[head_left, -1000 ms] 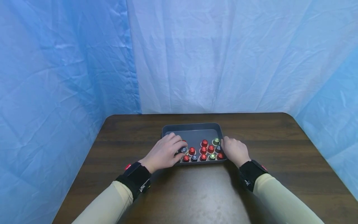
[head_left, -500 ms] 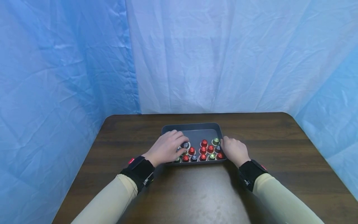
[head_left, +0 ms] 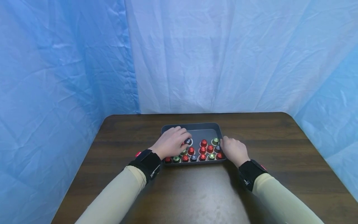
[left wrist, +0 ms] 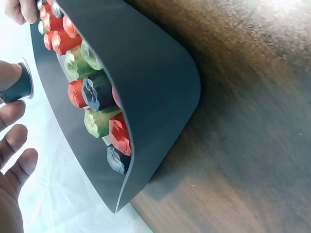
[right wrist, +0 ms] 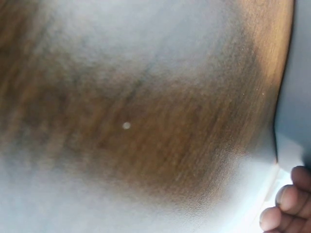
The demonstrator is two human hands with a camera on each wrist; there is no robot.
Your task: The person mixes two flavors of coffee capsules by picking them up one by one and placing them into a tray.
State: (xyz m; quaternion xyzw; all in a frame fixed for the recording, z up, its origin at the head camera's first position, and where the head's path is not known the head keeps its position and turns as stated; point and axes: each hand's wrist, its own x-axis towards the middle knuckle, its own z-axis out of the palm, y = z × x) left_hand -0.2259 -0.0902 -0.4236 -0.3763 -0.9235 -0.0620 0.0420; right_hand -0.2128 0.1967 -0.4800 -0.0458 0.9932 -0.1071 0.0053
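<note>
A dark baking tray [head_left: 208, 126] lies on the table, with red, green and dark coffee capsules standing in its near part. My left hand [head_left: 172, 141] is above the tray's left half and pinches a dark coffee capsule [left wrist: 20, 83] between thumb and fingertips. That capsule [head_left: 188, 142] is partly covered by the fingers in the head view. At the tray's right edge, my right hand [head_left: 234, 151] grips the rim, its fingers [right wrist: 287, 198] showing beside the tray wall [right wrist: 297, 92]. Some capsules on the left are hidden under my left hand.
A near row of capsules [head_left: 185, 158] runs along the tray's front wall. More red capsules [head_left: 204, 143] stand towards the right, near a green one [head_left: 215, 141]. Brown wooden table [head_left: 207, 196] surrounds the tray; blue-white curtains [head_left: 218, 56] hang behind and at the sides.
My left hand has moved right and away from me across the tray with the dark coffee capsule, uncovering capsules at the near left. My right hand stays at the tray's edge.
</note>
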